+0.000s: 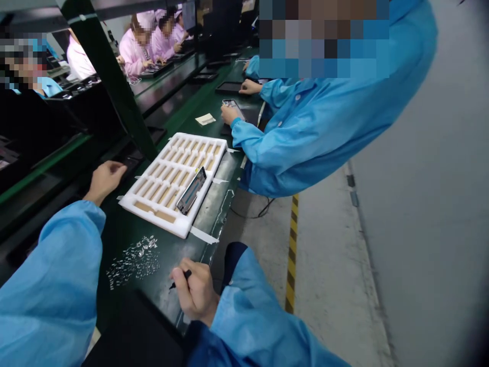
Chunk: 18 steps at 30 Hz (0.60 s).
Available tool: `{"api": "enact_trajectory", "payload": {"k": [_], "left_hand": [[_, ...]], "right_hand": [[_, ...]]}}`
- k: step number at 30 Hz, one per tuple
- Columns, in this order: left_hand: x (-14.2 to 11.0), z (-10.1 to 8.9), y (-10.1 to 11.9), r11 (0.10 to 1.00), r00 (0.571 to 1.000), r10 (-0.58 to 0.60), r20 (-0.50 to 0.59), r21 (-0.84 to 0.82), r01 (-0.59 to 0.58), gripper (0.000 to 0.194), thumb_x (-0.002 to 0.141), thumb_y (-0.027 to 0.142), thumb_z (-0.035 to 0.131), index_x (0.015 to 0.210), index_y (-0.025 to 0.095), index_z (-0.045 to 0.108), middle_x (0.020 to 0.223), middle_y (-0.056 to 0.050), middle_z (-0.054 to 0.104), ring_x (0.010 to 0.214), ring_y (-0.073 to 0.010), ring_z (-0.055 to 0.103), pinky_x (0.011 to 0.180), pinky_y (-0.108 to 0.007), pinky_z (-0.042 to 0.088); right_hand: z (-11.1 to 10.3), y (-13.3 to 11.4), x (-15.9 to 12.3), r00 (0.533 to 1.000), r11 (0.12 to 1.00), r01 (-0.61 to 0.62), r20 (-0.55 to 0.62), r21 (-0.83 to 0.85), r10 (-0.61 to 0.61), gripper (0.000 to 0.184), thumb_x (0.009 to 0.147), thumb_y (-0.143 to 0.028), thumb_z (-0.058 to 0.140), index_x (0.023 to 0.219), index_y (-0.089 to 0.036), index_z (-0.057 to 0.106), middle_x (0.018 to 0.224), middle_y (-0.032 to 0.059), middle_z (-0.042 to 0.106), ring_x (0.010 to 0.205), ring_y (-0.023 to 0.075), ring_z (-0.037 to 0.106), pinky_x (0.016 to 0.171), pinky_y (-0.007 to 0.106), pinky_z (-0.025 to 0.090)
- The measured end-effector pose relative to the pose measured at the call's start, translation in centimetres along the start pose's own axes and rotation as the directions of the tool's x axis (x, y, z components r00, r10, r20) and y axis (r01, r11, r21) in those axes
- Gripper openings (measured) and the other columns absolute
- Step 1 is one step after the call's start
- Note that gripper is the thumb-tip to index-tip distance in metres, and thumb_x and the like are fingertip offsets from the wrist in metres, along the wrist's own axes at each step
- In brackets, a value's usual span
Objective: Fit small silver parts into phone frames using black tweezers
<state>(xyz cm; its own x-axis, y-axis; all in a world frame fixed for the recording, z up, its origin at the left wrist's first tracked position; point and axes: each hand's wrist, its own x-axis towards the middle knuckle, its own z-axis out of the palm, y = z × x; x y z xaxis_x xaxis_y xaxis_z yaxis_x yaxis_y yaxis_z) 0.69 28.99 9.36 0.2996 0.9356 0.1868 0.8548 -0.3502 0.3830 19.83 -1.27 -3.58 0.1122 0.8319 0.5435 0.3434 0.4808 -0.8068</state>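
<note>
My right hand is closed round a thin black tool whose tip points left over the dark green bench, just right of a scatter of small shiny metal parts. My left hand reaches forward with its fingers curled, resting on the bench left of a white foam tray; whether it holds anything is hidden. A phone leans in a slot on the tray's right side. Both my arms wear light blue sleeves.
A person in a blue coat works just ahead on the right, a hand on a phone. More people in pink sit further along. A dark post rises on the left. A yellow-black floor line runs beside the bench.
</note>
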Motion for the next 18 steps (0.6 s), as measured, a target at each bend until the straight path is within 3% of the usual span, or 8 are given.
{"api": "enact_trajectory", "payload": {"k": [3, 6, 10, 13, 18], "left_hand": [[-1.0, 3.0, 6.2, 0.997, 0.997, 0.061, 0.053, -0.052, -0.058, 0.037, 0.102, 0.046, 0.068, 0.125, 0.017, 0.07, 0.12, -0.008, 0.075, 0.106, -0.0226, 0.073, 0.096, -0.04, 0.061], [-2.8, 6.5, 11.8, 0.988, 0.984, 0.137, 0.115, -0.085, -0.127, 0.041, 0.089, 0.044, 0.081, 0.121, 0.019, 0.073, 0.11, -0.006, 0.081, 0.095, -0.0212, 0.077, 0.085, -0.029, 0.06], [-4.8, 9.0, 15.7, 0.989, 0.988, 0.141, 0.065, -0.053, -0.138, 0.024, 0.092, 0.021, 0.068, 0.114, 0.019, 0.078, 0.105, -0.009, 0.083, 0.098, -0.0256, 0.078, 0.088, -0.034, 0.058], [-6.1, 7.6, 16.2, 0.991, 0.992, 0.128, 0.001, -0.05, -0.128, 0.028, 0.093, 0.013, 0.061, 0.112, 0.018, 0.081, 0.108, -0.011, 0.083, 0.102, -0.0271, 0.078, 0.094, -0.037, 0.056], [-11.2, 1.1, 14.9, 0.992, 0.99, 0.079, -0.118, -0.086, -0.09, 0.037, 0.1, 0.019, 0.056, 0.131, 0.022, 0.077, 0.125, -0.004, 0.08, 0.113, -0.0222, 0.076, 0.101, -0.035, 0.056]], "right_hand": [[0.1, 0.0, 0.0, 1.0, 1.0, -0.005, 0.002, -0.002, 0.005, 0.041, 0.11, -0.024, 0.043, 0.077, -0.019, 0.066, 0.068, 0.0045, 0.064, 0.06, 0.0171, 0.065, 0.061, 0.03, 0.046], [0.1, 0.1, 0.1, 1.0, 1.0, -0.017, -0.002, 0.017, 0.017, 0.042, 0.111, -0.024, 0.043, 0.078, -0.018, 0.068, 0.069, 0.0049, 0.065, 0.061, 0.0169, 0.066, 0.062, 0.029, 0.047], [-0.2, 0.0, 0.1, 0.999, 0.999, -0.035, -0.023, 0.02, 0.035, 0.045, 0.112, -0.025, 0.041, 0.079, -0.018, 0.071, 0.07, 0.006, 0.067, 0.062, 0.0174, 0.066, 0.062, 0.03, 0.049], [-0.5, -0.1, 0.1, 0.997, 0.996, -0.081, -0.017, 0.027, 0.081, 0.047, 0.113, -0.029, 0.039, 0.083, -0.018, 0.074, 0.073, 0.0081, 0.071, 0.066, 0.0195, 0.069, 0.065, 0.031, 0.054], [-1.0, 0.3, -0.2, 0.968, 0.966, -0.249, 0.035, 0.071, 0.247, 0.052, 0.115, -0.041, 0.037, 0.091, -0.018, 0.077, 0.067, 0.0051, 0.071, 0.063, 0.0189, 0.073, 0.067, 0.03, 0.057]]}}
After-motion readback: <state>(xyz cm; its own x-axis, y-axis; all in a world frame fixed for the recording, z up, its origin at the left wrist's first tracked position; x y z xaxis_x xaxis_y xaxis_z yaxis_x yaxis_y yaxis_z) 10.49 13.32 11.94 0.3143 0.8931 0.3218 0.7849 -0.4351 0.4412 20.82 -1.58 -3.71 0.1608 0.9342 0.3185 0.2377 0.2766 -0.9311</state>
